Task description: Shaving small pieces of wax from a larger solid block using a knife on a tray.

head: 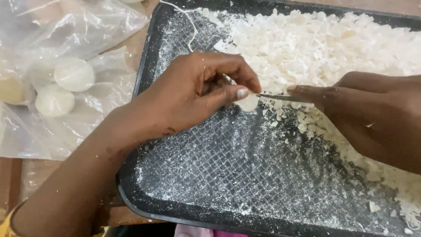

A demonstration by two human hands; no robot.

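We see a small, smooth, pale white waxy lump (249, 102) pinched between the thumb and curled fingers of the left hand (197, 90), held just above the middle of a black rectangular tray with a cross-hatched grid floor (228, 175). Only a rounded bit of the lump shows below the thumbnail, so we cannot tell its long axis. The right hand (372, 112) is closed around a thin flat metal blade (274, 97), forefinger stretched along its back. The blade lies almost level, its long axis running left to right, its tip pointing left and touching the lump.

Outward from there, a heap of dry, chalky white flakes and chips (315, 48) fills the tray's far and right side and trails down under the right hand. The near left part of the tray floor carries only fine white dust, leaving open room there. The tray's raised, rounded rim (144, 66) runs just beside the left wrist, and its near corner curves under the forearm.

Left of the tray, well apart from the hands, lies a crinkled clear plastic bag (87, 35) holding round, matte white balls (73, 74) on a brown wooden surface (11, 175).
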